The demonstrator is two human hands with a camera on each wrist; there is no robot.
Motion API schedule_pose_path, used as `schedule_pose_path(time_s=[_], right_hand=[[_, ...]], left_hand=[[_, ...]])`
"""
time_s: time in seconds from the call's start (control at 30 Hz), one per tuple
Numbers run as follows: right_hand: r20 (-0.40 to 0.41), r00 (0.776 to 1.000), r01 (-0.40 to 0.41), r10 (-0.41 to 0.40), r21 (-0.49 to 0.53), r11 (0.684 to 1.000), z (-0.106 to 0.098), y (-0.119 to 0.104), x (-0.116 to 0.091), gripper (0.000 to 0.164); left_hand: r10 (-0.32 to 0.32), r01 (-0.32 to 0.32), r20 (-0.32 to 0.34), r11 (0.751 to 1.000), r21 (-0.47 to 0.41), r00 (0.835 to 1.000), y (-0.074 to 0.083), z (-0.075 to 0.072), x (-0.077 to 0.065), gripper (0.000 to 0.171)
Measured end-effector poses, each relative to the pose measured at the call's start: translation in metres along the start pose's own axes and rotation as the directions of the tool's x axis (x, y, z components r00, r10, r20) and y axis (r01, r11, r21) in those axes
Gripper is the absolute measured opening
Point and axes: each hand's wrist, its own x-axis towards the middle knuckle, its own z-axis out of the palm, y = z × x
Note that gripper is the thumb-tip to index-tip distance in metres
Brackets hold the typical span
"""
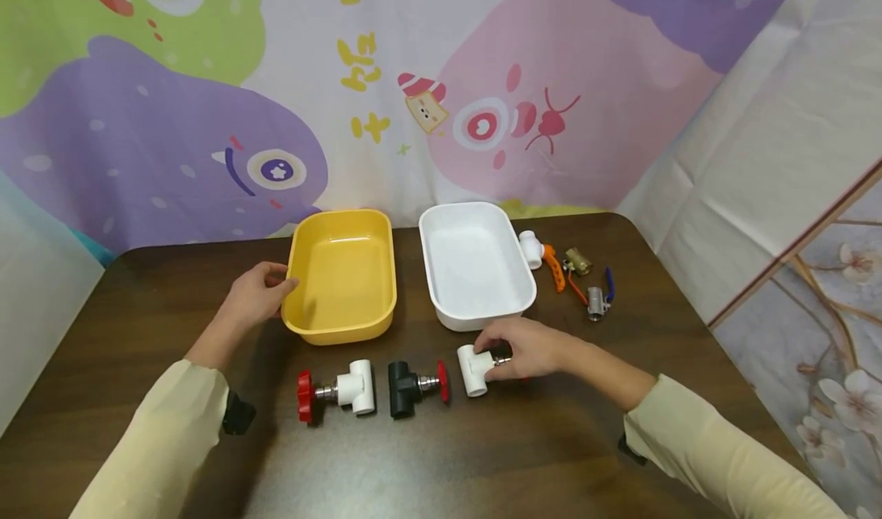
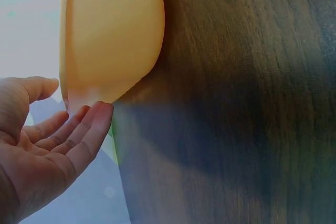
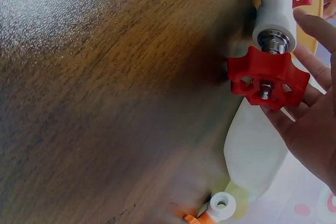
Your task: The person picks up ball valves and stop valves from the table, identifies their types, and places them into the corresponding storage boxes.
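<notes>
My left hand [image 1: 256, 297] is at the left side of a yellow tray [image 1: 344, 274]. Its thumb lies over the rim in the head view, and its loosely extended fingers [image 2: 86, 135] meet the outer wall in the left wrist view. In front of a white tray [image 1: 475, 266], my right hand [image 1: 529, 349] pinches a white tee-shaped valve [image 1: 473, 371] by its body. The valve's red handwheel [image 3: 269, 74] faces the right wrist camera; the hand mostly hides it in the head view. Left of it lie a black valve [image 1: 401, 389] and another white valve [image 1: 355, 387], both with red handwheels.
Right of the white tray lie a white ball valve [image 1: 530, 249] with an orange handle, a brass valve [image 1: 580, 262] with an orange-red lever and a steel valve [image 1: 596, 306] with a blue lever. A cartoon-printed cloth [image 1: 386, 174] hangs behind the brown table [image 1: 386, 473].
</notes>
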Motion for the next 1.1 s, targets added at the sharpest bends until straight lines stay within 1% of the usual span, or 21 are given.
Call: schedule_pose_path(time_s=[0.27,0.4,0.53,0.9,1.1], right_hand=[[0.046,0.998,-0.029,0.029,0.001,1.0,0.006,0.002,0.001,0.036],[0.054,0.997,-0.049,0.048,0.006,0.999,0.009,0.002,0.002,0.038],[0.045,0.997,-0.06,0.06,-0.008,0.998,0.011,0.002,0.001,0.039],[0.018,0.997,-0.075,0.075,-0.027,0.997,0.014,0.0,0.001,0.038],[-0.01,0.997,-0.076,0.076,-0.051,0.996,0.016,0.0,-0.001,0.037]], left_hand=[[0.004,-0.004,-0.014,0.999,-0.04,1.0,-0.004,0.002,0.001,0.054],[0.008,-0.009,-0.011,0.999,-0.051,1.0,-0.005,0.002,0.002,0.051],[0.005,-0.004,0.005,0.999,-0.051,1.0,-0.005,0.002,0.003,0.053],[0.007,-0.006,0.006,0.998,-0.065,1.0,-0.006,0.002,0.003,0.052],[-0.009,0.01,0.015,0.997,-0.071,1.0,-0.005,0.002,0.002,0.053]])
